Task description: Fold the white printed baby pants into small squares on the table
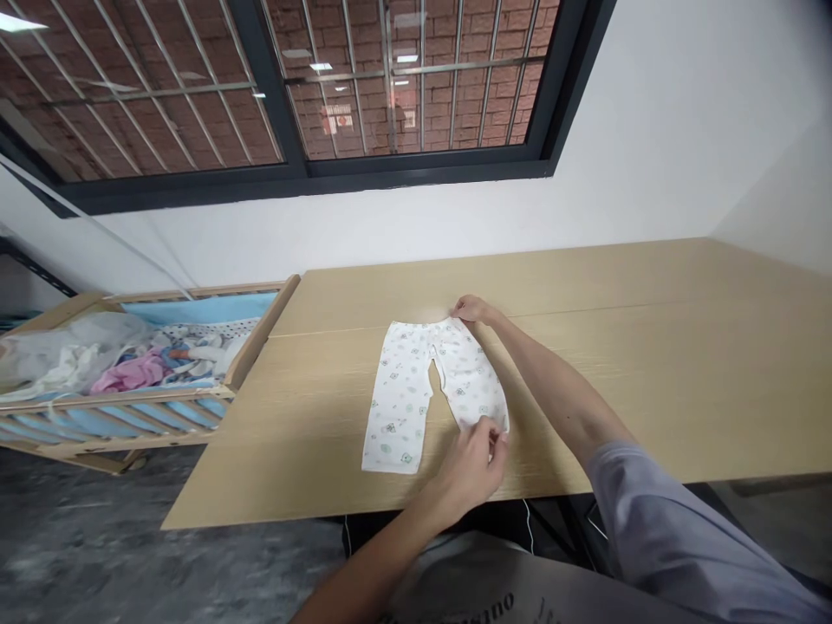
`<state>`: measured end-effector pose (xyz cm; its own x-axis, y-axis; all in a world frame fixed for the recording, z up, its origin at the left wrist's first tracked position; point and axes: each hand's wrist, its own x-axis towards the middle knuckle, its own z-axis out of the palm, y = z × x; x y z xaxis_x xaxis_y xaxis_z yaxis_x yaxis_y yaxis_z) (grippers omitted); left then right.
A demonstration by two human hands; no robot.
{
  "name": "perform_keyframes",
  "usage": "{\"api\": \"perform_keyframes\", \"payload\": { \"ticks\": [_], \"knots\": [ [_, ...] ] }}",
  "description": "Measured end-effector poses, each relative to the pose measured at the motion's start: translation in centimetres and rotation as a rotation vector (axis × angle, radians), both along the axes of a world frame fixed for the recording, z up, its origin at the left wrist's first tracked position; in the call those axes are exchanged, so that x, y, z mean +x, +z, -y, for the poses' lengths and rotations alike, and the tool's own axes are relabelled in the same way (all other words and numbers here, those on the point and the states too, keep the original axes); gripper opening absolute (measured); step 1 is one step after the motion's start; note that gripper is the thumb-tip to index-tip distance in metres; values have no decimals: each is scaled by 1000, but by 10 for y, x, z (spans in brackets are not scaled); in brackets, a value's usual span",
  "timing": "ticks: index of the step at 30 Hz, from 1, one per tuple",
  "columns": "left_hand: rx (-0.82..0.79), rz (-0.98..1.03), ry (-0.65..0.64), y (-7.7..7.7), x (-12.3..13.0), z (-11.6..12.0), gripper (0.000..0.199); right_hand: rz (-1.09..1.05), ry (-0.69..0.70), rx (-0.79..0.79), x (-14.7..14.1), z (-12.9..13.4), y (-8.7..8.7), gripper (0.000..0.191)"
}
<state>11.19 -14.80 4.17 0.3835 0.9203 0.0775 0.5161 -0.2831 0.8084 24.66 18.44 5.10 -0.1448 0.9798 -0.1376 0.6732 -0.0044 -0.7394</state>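
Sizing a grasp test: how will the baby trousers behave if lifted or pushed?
Probably very floppy: the thin-looking baby trousers lie flat on the table, and the hem seems to bend where the left hand pinches it. Likely light for their size. They may slide if pushed, as the table looks smooth; rolling seems unlikely.

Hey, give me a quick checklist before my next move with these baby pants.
1. Baby pants lying flat on the table: ok.
2. Left hand pinching the cuff of one leg: ok.
3. Right hand holding the waistband at its corner: ok.
4. Legs lined up together: not ok, they splay apart.
5. Clothes in the wooden crib apart from the pants: ok.
6. Front or back facing up: cannot tell.
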Motion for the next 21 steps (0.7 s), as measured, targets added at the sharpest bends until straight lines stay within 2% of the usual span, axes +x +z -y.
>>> {"api": "perform_keyframes", "payload": {
  "ticks": [5, 8, 10, 13, 15, 21],
  "knots": [
    [-191, 545, 239, -2, -14, 15, 33, -19, 3, -62, -28, -1, 25, 19],
    [-298, 834, 361, 6, -22, 23, 42, -35, -1, -78, -49, 0, 37, 17],
    [-351, 957, 418, 14, -30, 31, 44, -51, 0, -90, -64, 2, 43, 14],
    [-363, 1008, 508, 21, -47, 46, 45, -77, 3, -112, -86, 6, 47, 13],
    [-362, 1011, 587, 20, -58, 55, 46, -92, 4, -127, -101, 9, 47, 13],
    [-344, 983, 781, 1, -91, 66, 51, -114, 3, -151, -142, 17, 37, 22]
  ]
}}
